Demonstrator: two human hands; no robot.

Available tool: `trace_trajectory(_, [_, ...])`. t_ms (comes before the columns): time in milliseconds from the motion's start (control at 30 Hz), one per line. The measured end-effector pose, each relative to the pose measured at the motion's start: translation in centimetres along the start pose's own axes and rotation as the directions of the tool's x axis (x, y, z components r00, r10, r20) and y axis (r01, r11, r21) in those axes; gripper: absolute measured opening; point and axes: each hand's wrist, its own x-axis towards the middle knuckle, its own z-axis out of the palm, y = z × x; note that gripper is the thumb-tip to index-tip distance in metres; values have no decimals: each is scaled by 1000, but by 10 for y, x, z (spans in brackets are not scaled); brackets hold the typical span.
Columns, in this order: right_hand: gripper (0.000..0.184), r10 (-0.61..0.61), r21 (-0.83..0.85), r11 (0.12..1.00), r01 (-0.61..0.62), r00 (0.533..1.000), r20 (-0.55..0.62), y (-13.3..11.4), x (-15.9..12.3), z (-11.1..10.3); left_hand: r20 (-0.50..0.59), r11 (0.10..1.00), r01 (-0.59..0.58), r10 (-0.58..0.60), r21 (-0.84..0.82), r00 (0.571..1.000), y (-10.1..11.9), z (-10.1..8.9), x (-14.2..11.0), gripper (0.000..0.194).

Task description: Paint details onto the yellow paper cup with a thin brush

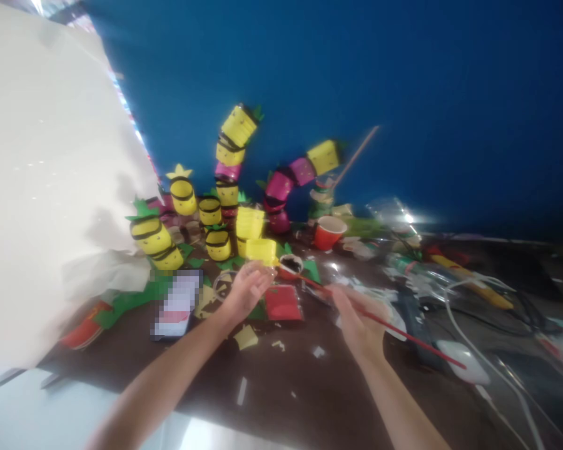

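Note:
My left hand [249, 289] is closed on a small yellow cup [261, 251], lying sideways above the table. In my right hand [359, 319] is a thin paintbrush with a red handle [417, 345], its tip end pointing left toward the yellow cup. Between the hands stands a small cup of dark paint [291, 266]. Below it lies a square red packet [284, 303]. More yellow cups [250, 222] are stacked just behind the held one. Blur hides whether the brush tip touches the cup.
Yellow and magenta banded cups with green paper leaves [237, 125] stand in stacks at the back. A phone [177, 305] lies left, near green paper. A red cup [329, 232] stands behind the right hand. Cables, a white charger [463, 361] and a plastic bottle [422, 270] clutter the right.

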Motion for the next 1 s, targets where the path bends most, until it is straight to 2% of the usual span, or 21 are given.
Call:
trace_trajectory(167, [26, -1, 6, 1000, 1, 998, 58, -3, -3, 4, -7, 999, 12, -12, 30, 1000, 0, 2, -2, 43])
trace_trajectory(300, [24, 1, -13, 1000, 0, 1000, 25, 0, -3, 2, -5, 1000, 2, -2, 25, 1000, 1, 4, -3, 45])
trace_trajectory(433, [22, -55, -27, 998, 56, 998, 16, 5, -3, 0, -23, 1000, -4, 5, 26, 1000, 3, 7, -5, 46])
trace_trajectory(600, [22, -96, -54, 994, 99, 993, 66, 0, -4, 3, -30, 1000, 2, -2, 17, 1000, 4, 10, -5, 47])
trace_trajectory(833, [24, -87, -75, 994, 85, 996, -19, -4, -4, 2, -51, 1000, -2, 2, -10, 999, 2, 9, -4, 47])
trace_trajectory(1000, [24, -73, -77, 994, 78, 995, 65, -9, -5, 4, -36, 1000, 4, -5, -15, 999, 2, 8, -4, 44])
